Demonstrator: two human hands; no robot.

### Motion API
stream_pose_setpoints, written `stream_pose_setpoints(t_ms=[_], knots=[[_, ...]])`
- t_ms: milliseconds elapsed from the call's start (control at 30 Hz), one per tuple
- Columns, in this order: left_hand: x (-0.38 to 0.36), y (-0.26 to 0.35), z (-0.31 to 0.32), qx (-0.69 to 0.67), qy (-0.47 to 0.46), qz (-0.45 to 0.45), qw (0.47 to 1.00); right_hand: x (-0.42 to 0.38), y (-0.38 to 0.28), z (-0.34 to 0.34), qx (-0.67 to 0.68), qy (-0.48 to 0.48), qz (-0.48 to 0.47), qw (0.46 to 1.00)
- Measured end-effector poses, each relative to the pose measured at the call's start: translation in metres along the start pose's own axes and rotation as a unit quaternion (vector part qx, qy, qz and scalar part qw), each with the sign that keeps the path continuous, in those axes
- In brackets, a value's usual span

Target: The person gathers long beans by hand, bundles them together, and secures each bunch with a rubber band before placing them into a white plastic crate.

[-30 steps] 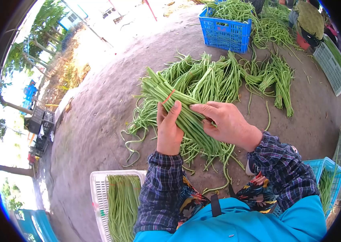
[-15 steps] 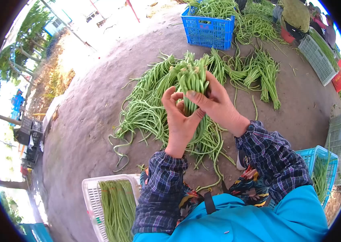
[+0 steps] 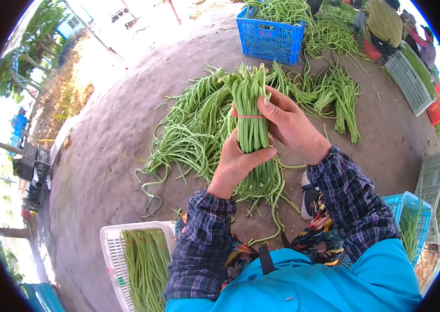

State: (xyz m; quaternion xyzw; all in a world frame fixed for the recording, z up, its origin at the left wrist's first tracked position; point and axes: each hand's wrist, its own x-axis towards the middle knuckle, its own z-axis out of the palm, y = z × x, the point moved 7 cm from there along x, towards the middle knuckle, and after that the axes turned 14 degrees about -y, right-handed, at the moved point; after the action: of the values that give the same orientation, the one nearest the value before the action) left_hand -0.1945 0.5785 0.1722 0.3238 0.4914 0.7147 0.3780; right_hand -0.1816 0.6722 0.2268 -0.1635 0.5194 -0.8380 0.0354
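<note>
Ground point(image 3: 100, 171): lying below the grip, bearing loose beans point(image 3: 194, 130).
Left hand point(image 3: 236, 165): clasping the bundle point(image 3: 252, 135) low, apparently supporting its weight.
Right hand point(image 3: 295, 125): gripping its upper side, probably steadying it (red band point(image 3: 251, 116) encircling).
White crate point(image 3: 113, 260): sitting left of the grip, holding more beans point(image 3: 147, 265).

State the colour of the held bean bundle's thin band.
The thin band is red, clearest in head view.

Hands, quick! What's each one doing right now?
Left hand: closed around the beans, below the red band.
Right hand: holding the beans higher up.
</note>
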Motion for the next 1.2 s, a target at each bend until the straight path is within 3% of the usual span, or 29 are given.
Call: stream_pose_setpoints(t_ms=[67, 100, 133, 200, 267, 333, 400, 433, 600, 667, 867, 967, 1033, 1167, 1200], knots=[[-0.002, -0.001, -0.005, 0.055, 0.01, 0.025, 0.998, -0.001, -0.016, -0.002, -0.182, 0.044, -0.015, 0.982], [-0.003, -0.001, -0.012, 0.037, 0.028, 0.037, 0.998, 0.0, -0.012, -0.013, -0.191, 0.099, -0.073, 0.974], [-0.004, 0.0, -0.017, 0.019, 0.046, 0.051, 0.997, -0.002, -0.009, -0.019, -0.191, 0.095, -0.073, 0.974], [-0.009, 0.009, -0.02, 0.006, 0.078, 0.085, 0.993, -0.012, -0.019, -0.031, -0.372, 0.17, -0.065, 0.91], [-0.011, 0.01, -0.028, -0.202, 0.108, 0.098, 0.969, -0.017, -0.025, -0.005, -0.334, 0.16, -0.066, 0.927], [-0.007, 0.006, -0.033, -0.167, 0.091, 0.094, 0.977, -0.013, -0.019, 0.021, -0.464, 0.032, -0.046, 0.884], [0.0, 0.003, -0.024, -0.251, 0.036, 0.134, 0.958, -0.011, -0.008, 0.022, -0.497, 0.035, -0.057, 0.865], [0.001, 0.001, -0.024, -0.228, 0.04, 0.134, 0.964, -0.011, -0.005, 0.024, -0.53, 0.038, -0.069, 0.844], [0.005, -0.002, -0.028, -0.204, 0.025, 0.139, 0.969, -0.012, -0.005, 0.019, -0.558, 0.092, -0.042, 0.823], [0.003, 0.008, -0.021, -0.124, 0.015, 0.138, 0.982, -0.013, -0.004, 0.016, -0.561, 0.103, -0.05, 0.82], [-0.002, 0.009, -0.024, -0.122, 0.049, 0.119, 0.984, -0.011, -0.001, 0.013, -0.589, 0.093, -0.086, 0.798], [-0.002, 0.006, -0.026, -0.129, 0.049, 0.124, 0.983, -0.006, 0.003, 0.011, -0.571, 0.081, -0.039, 0.816], [-0.003, 0.006, -0.031, -0.138, 0.05, 0.123, 0.982, -0.006, 0.003, 0.022, -0.63, 0.034, -0.109, 0.768], [-0.004, 0.01, -0.032, -0.133, 0.053, 0.131, 0.981, -0.004, 0.003, 0.027, -0.631, 0.054, -0.108, 0.766], [-0.005, 0.011, -0.031, -0.132, 0.054, 0.133, 0.981, -0.003, 0.005, 0.024, -0.61, 0.061, -0.075, 0.786]])
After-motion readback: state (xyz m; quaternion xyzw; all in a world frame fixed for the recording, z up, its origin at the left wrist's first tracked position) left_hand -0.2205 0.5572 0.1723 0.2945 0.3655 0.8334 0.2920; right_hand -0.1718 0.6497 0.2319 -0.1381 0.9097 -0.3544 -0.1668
